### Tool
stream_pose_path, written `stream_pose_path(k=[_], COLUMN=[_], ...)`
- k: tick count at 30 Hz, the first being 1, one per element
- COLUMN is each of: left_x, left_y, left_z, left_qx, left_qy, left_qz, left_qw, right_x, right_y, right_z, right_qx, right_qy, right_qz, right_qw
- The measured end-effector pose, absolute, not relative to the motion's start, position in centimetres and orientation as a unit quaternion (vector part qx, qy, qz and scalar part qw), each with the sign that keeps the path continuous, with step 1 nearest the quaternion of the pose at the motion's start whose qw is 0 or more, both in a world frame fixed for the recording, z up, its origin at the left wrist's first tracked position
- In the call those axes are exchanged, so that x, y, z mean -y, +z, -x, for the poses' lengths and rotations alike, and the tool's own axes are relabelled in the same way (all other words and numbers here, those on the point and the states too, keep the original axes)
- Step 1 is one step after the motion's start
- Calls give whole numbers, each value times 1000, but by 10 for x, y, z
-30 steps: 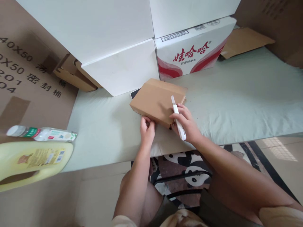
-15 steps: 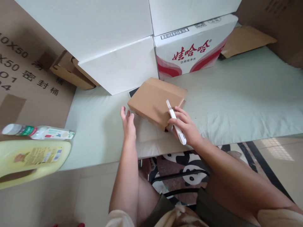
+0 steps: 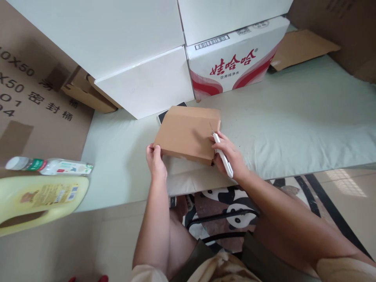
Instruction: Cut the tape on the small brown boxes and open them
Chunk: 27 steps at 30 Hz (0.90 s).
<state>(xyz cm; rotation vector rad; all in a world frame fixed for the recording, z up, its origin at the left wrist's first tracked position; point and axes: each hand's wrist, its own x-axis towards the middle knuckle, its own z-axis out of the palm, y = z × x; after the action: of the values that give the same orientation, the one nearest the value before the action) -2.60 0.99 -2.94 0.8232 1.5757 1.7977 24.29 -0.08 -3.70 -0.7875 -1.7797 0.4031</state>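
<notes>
Cloth-covered bench [image 3: 299, 129] with white cartons [image 3: 147, 82] along the back and a shallow cardboard box [image 3: 185, 131] near its front edge.
The left grip [image 3: 156, 162] pinches the box's near left corner, and the right grip [image 3: 233, 156] wraps a white utility knife [image 3: 223, 155] at the box's right end, its thin blade [image 3: 211, 127] out over the box top, contact unclear. The step in hand seems to be steadying the box for the knife; the next move likely calls for a firm left hold, with fingers well clear of the blade.
</notes>
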Motion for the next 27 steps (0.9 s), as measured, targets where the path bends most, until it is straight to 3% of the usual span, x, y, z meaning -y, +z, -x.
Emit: stream_pose_path(k=[9,19,23,27], left_x=[1,9,15,17], left_y=[-25,-14,-13,-13], left_z=[15,11,11,8], left_qx=[-635,-663,-662,-644], left_qy=[674,657,635,638], left_qz=[-313,-290,-307,-323], left_qw=[211,212,253,273], right_x=[3,8,12,17], right_y=[-27,-1,26,42], right_z=[-243,-232,-216,-202], right_qx=[730,605,624,662], right_qy=[165,206,292,384], right_qz=[391,363,336,347], right_qw=[535,678,643,542])
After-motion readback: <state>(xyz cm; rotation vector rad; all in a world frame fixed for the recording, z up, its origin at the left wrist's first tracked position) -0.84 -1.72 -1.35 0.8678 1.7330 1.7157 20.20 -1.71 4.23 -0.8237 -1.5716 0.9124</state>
